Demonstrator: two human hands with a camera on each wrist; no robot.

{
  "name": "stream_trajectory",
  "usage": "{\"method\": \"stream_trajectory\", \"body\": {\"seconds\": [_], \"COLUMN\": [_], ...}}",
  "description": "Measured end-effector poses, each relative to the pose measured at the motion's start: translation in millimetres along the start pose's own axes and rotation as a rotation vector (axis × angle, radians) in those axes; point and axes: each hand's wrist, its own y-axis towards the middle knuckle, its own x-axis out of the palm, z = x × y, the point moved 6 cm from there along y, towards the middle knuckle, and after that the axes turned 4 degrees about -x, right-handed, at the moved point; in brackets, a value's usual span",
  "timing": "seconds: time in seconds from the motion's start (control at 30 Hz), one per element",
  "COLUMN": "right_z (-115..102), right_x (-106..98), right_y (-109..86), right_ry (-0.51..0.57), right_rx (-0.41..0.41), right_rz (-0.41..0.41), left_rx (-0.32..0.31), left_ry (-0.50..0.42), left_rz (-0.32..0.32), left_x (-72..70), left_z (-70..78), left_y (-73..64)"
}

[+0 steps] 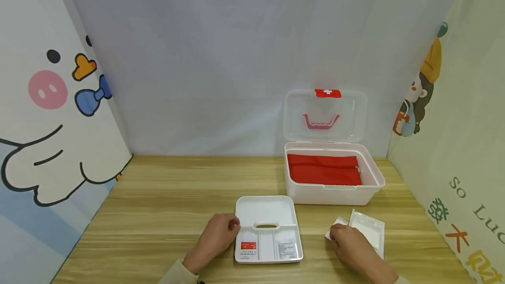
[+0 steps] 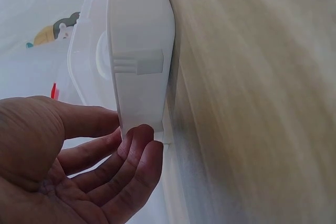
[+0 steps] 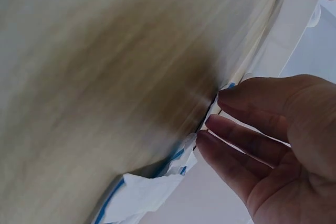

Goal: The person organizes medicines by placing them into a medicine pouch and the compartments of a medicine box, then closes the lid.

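A white compartment tray (image 1: 266,211) lies on the table in front of me, with a red-and-white packet (image 1: 248,250) and a grey-printed packet (image 1: 287,250) in its front compartments. My left hand (image 1: 221,233) holds its left edge. In the left wrist view, the thumb is at the rim and curled fingers (image 2: 139,148) meet the outer wall of the tray (image 2: 139,30). To the right, my right hand (image 1: 352,245) pinches a small white packet (image 1: 340,221) close over the table. Blue edging shows on white wrapping (image 3: 144,195) in the right wrist view. Beside that hand lies a flat white pouch (image 1: 372,229), partly covered.
Behind the tray stands a white first-aid box (image 1: 323,194), its clear lid (image 1: 351,113) raised, with a red zipped pouch (image 1: 323,170) inside. Wood-grain table (image 1: 165,196) extends left. Printed cloth walls (image 1: 446,143) border the sides, and a plain curtain (image 1: 197,78) hangs behind.
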Motion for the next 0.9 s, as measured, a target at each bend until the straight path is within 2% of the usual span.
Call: {"method": "stream_trajectory", "body": {"seconds": [0.2,0.47,0.67,0.9], "right_z": [-2.2,-1.5,-5.0,-5.3], "right_x": [-0.6,0.4,-4.8,-11.2], "right_y": [0.4,-0.7,-0.5,0.7], "right_ry": [-0.016,-0.032,-0.056,-0.017], "right_rx": [0.0,0.042,-0.017,-0.057], "right_rz": [0.016,0.065,0.162,0.251], "left_rx": [-0.009,-0.001,0.008,0.01], "left_ry": [-0.004,-0.016,-0.019,-0.015], "left_rz": [-0.001,0.0,0.003,0.011], "left_x": [-0.2,-0.7,-1.2,-1.9], "left_z": [-0.7,-0.2,1.4,1.8], "left_y": [-0.1,-1.5,-2.6,-1.8]}}
